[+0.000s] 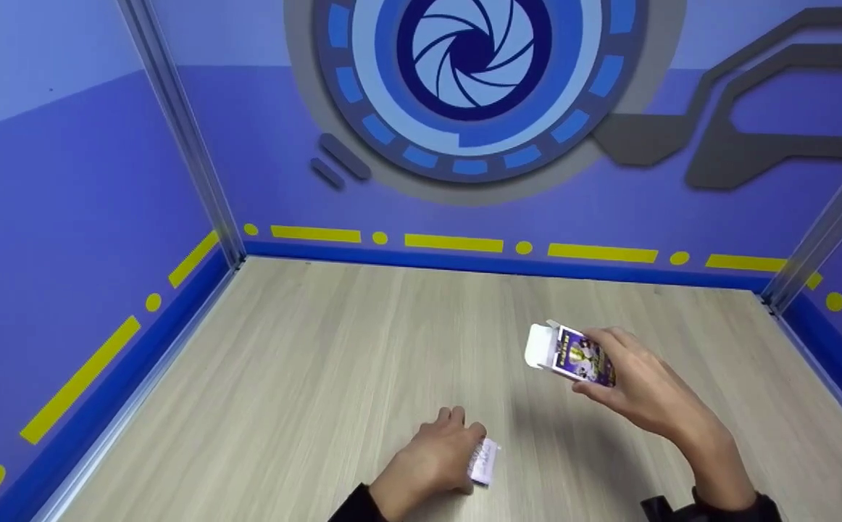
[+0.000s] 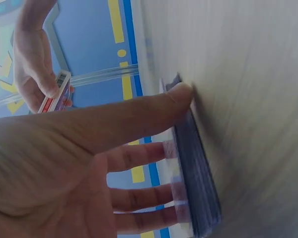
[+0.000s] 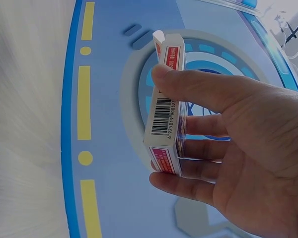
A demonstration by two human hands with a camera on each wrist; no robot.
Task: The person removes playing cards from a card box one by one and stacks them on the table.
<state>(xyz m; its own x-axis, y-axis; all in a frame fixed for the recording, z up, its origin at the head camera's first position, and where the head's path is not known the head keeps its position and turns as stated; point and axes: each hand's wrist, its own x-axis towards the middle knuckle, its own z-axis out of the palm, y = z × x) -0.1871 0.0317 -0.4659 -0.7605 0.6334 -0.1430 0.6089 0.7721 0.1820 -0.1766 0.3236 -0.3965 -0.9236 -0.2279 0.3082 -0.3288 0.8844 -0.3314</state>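
Note:
My right hand (image 1: 645, 380) grips a small card box (image 1: 584, 357) above the table, its purple printed face turned up. At the box's left end a white flap (image 1: 539, 346) stands open. The right wrist view shows my thumb across the narrow side of the box (image 3: 162, 116), over a barcode, with fingers behind. Low in the head view, my left hand (image 1: 435, 457) holds a stack of cards (image 1: 485, 464) close over the table. In the left wrist view, the thumb presses one long edge of the dark-edged card stack (image 2: 196, 173) and the fingers lie along its far side.
A light wood-grain table (image 1: 334, 348) lies under both hands. Blue printed panels (image 1: 261, 159) with yellow dashes wall it at the back and sides, and metal posts (image 1: 193, 145) stand at the back corners.

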